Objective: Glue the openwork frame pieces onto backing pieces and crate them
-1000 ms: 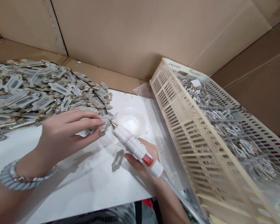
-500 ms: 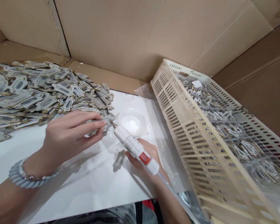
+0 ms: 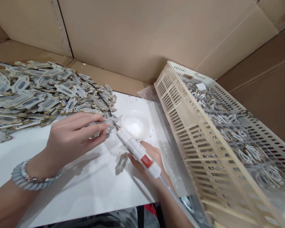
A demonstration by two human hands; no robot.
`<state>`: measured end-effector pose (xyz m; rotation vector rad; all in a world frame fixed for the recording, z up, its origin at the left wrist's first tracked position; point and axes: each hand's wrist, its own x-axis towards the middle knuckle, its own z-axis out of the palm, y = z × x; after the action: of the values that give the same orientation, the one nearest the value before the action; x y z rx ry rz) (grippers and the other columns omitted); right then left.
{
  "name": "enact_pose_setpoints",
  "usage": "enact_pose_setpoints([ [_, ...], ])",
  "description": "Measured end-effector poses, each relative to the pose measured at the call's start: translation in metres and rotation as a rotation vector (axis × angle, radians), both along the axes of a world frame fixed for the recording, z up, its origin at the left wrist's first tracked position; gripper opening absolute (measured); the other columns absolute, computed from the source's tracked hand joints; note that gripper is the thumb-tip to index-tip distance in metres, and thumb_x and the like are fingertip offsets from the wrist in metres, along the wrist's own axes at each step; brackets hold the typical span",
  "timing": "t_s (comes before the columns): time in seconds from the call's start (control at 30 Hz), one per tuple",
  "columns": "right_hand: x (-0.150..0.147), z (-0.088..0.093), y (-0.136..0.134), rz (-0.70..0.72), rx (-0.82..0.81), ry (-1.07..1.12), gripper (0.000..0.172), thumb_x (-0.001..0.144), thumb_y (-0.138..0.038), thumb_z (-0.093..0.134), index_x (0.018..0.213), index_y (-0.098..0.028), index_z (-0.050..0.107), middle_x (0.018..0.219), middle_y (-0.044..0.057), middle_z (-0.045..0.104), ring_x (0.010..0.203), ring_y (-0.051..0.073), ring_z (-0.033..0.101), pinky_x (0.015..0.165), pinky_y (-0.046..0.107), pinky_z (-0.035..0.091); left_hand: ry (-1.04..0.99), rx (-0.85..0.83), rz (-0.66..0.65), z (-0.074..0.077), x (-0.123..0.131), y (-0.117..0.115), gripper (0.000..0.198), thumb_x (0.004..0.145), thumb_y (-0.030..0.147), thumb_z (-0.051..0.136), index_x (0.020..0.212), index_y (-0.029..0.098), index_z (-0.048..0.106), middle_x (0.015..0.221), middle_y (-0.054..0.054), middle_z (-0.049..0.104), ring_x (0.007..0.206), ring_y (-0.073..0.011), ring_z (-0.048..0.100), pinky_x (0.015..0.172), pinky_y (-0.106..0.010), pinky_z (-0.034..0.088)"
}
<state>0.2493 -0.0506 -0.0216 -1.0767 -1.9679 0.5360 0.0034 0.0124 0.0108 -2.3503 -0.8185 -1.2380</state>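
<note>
My left hand (image 3: pixel 72 137) pinches a small ornate frame-shaped cutout (image 3: pixel 104 126) just above the white tabletop (image 3: pixel 85 186). My right hand (image 3: pixel 152 158) grips a white glue gun (image 3: pixel 135 148) with an orange switch. Its metal nozzle touches the right edge of the held cutout. A clear glue stick runs out of the gun's back toward me. One loose cutout (image 3: pixel 121 163) lies flat on the tabletop beside my right hand. A small white dish (image 3: pixel 135 125) sits just beyond the nozzle.
A big heap of the same cutouts (image 3: pixel 38 91) covers the left rear of the table. A cream slotted plastic crate (image 3: pixel 211 133) holding white ornate pieces stands tilted at the right. Cardboard walls (image 3: pixel 137 34) close the back and right. A crumpled plastic bag (image 3: pixel 146 92) lies behind the dish.
Both hands stay nearly in place. The nozzle remains against the held cutout, and the view has shifted slightly.
</note>
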Motion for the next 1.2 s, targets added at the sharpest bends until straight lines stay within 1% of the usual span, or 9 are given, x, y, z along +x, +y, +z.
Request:
enact_pose_setpoints([
  [0.17, -0.0004, -0.0011, 0.0000, -0.006, 0.031, -0.003, 0.033, 0.087, -0.010, 0.061, 0.071, -0.024, 0.035, 0.066, -0.007, 0.040, 0.051, 0.008, 0.040, 0.047, 0.022, 0.032, -0.012, -0.018, 0.031, 0.0009, 0.0011, -0.0008, 0.011, 0.087, 0.016, 0.075, 0.089, 0.022, 0.067, 0.085, 0.001, 0.077, 0.078, -0.0150, 0.074, 0.076, -0.029, 0.062],
  [0.27, -0.0008, -0.0004, 0.0000, -0.010, 0.014, -0.009, 0.034, 0.089, -0.012, 0.060, 0.070, -0.024, 0.034, 0.065, -0.006, 0.040, 0.051, 0.009, 0.038, 0.047, 0.023, 0.031, -0.002, -0.002, 0.028, 0.0019, -0.0001, -0.0002, 0.010, 0.087, 0.018, 0.074, 0.090, 0.024, 0.068, 0.085, 0.002, 0.077, 0.076, -0.0138, 0.073, 0.074, -0.028, 0.062],
  [0.4, -0.0010, 0.0026, -0.0014, -0.037, -0.015, -0.036, 0.034, 0.090, -0.015, 0.059, 0.068, -0.024, 0.034, 0.065, -0.006, 0.040, 0.051, 0.009, 0.038, 0.048, 0.024, 0.031, 0.011, 0.010, 0.004, 0.0025, -0.0011, 0.0006, 0.013, 0.083, 0.014, 0.077, 0.089, 0.022, 0.069, 0.084, -0.001, 0.078, 0.074, -0.0154, 0.074, 0.071, -0.028, 0.063],
  [0.53, -0.0009, 0.0044, -0.0031, -0.054, -0.021, -0.070, 0.033, 0.091, -0.017, 0.059, 0.068, -0.024, 0.037, 0.064, -0.005, 0.042, 0.051, 0.010, 0.040, 0.049, 0.025, 0.031, -0.002, 0.001, 0.016, 0.0034, 0.0003, 0.0002, 0.010, 0.085, 0.016, 0.075, 0.089, 0.023, 0.070, 0.083, 0.000, 0.079, 0.073, -0.0151, 0.074, 0.071, -0.028, 0.063],
  [0.73, -0.0007, 0.0031, -0.0013, -0.038, -0.008, -0.030, 0.033, 0.090, -0.014, 0.059, 0.069, -0.024, 0.036, 0.064, -0.006, 0.042, 0.050, 0.009, 0.037, 0.047, 0.025, 0.029, -0.017, -0.010, 0.007, 0.0056, 0.0005, 0.0002, 0.011, 0.084, 0.013, 0.075, 0.087, 0.023, 0.070, 0.082, 0.000, 0.079, 0.072, -0.0146, 0.073, 0.070, -0.027, 0.062],
  [0.9, 0.0004, 0.0021, -0.0007, -0.035, 0.028, -0.055, 0.032, 0.090, -0.013, 0.059, 0.070, -0.024, 0.036, 0.064, -0.005, 0.041, 0.051, 0.009, 0.037, 0.047, 0.025, 0.029, -0.038, -0.017, 0.002, 0.0064, 0.0006, -0.0001, 0.009, 0.084, 0.013, 0.075, 0.087, 0.022, 0.072, 0.081, -0.001, 0.079, 0.072, -0.0142, 0.073, 0.070, -0.026, 0.061],
  [1.1, -0.0008, 0.0032, -0.0025, -0.030, 0.021, -0.022, 0.030, 0.090, -0.013, 0.060, 0.072, -0.024, 0.039, 0.065, -0.006, 0.042, 0.051, 0.009, 0.038, 0.047, 0.025, 0.031, -0.070, -0.070, 0.035, 0.0054, 0.0026, -0.0011, 0.012, 0.086, 0.016, 0.071, 0.087, 0.028, 0.071, 0.083, 0.002, 0.078, 0.071, -0.0147, 0.073, 0.071, -0.028, 0.062],
  [1.2, -0.0016, 0.0050, -0.0032, -0.028, 0.012, -0.009, 0.030, 0.091, -0.013, 0.060, 0.072, -0.023, 0.039, 0.065, -0.006, 0.041, 0.051, 0.009, 0.038, 0.048, 0.025, 0.032, -0.086, -0.080, 0.015, 0.0044, 0.0028, -0.0013, 0.012, 0.084, 0.015, 0.073, 0.086, 0.027, 0.072, 0.084, 0.000, 0.078, 0.070, -0.0159, 0.073, 0.070, -0.028, 0.062],
])
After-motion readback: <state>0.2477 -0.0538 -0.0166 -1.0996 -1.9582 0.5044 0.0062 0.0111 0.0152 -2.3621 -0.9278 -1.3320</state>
